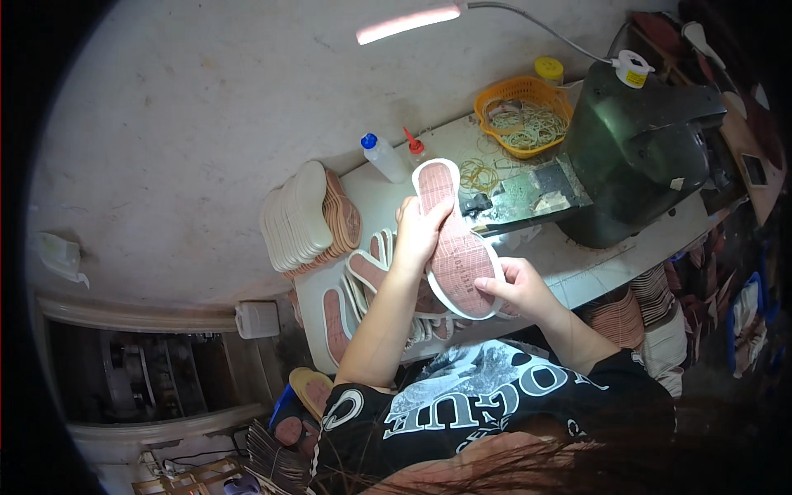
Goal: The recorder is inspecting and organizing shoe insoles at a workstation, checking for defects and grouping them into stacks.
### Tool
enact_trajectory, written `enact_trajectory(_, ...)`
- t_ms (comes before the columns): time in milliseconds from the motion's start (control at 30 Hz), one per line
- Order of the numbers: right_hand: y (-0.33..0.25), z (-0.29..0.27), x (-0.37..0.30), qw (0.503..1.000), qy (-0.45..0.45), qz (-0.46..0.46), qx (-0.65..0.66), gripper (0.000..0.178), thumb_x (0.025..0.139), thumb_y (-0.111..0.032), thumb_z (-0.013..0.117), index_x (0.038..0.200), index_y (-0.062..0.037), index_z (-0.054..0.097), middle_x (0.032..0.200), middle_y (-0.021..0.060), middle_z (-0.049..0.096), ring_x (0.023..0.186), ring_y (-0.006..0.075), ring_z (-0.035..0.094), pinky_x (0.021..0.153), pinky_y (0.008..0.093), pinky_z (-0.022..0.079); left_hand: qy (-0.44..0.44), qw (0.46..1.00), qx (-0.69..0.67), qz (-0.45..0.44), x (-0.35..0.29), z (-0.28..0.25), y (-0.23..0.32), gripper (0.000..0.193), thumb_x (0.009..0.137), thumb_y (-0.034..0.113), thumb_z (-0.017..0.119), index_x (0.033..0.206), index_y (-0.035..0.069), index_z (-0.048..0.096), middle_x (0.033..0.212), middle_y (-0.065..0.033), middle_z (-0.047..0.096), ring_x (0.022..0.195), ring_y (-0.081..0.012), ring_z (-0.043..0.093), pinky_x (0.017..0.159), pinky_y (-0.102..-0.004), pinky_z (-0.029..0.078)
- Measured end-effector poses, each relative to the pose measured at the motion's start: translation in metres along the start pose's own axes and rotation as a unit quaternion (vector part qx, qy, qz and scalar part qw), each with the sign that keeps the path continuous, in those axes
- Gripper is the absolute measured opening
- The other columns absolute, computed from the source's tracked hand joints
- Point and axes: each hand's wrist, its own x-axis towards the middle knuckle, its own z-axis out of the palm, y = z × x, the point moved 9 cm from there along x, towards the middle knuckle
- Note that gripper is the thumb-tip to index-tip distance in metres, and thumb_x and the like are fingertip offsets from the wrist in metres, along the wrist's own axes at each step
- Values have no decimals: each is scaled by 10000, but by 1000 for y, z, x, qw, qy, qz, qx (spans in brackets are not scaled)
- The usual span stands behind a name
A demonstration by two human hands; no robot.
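Observation:
Both hands hold up a shoe insole [462,264], pinkish brown with a checked pattern and a white rim, tilted above the table. My left hand [419,233] is closed round its left edge near the narrower end, thumb lying on the face. My right hand [518,287] pinches the lower right edge of the wider end, thumb on top. Below and behind my left forearm lie several similar white-rimmed insoles [334,322], partly hidden by the arm. Just beyond the held insole is the flat bed of a dark green machine [635,157].
Stacks of white and tan soles [297,219] stand at the table's left end. A bottle with a blue cap [384,157], a red-tipped bottle [415,146] and an orange basket of cord [524,120] stand at the back. A lamp [408,25] hangs above. Striped stacks [652,305] lie right.

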Motion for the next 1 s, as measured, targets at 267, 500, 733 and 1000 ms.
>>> enact_trajectory(267,2,-12,3,998,38,-29,39,271,888,-146,658,1070,52,625,944,82,685,801,94,633,713,244,514,18,999,-30,-12,8,11,4,275,865,232,683,956,-20,620,790,-37,639,644,-106,587,600,-254,480)
enact_trajectory(500,23,14,4,994,3,57,96,277,919,-215,620,1011,45,646,810,137,694,657,144,668,577,235,543,-11,999,0,-46,15,12,20,320,860,240,681,998,-44,630,825,-65,662,672,-105,597,624,-260,488)
enact_trajectory(733,16,24,23,991,69,40,109,282,926,-227,599,967,47,652,775,144,690,609,146,654,571,245,532,27,969,241,51,39,-10,22,597,809,405,688,1165,-61,572,1274,-242,508,1202,-341,473,994,-438,391)
enact_trajectory(1000,9,16,51,991,79,-3,104,360,936,-321,586,997,30,636,769,126,682,600,140,639,549,229,503,-493,814,269,149,32,38,60,623,690,485,782,1169,138,590,1363,-177,435,1394,-370,210,1144,-479,157)
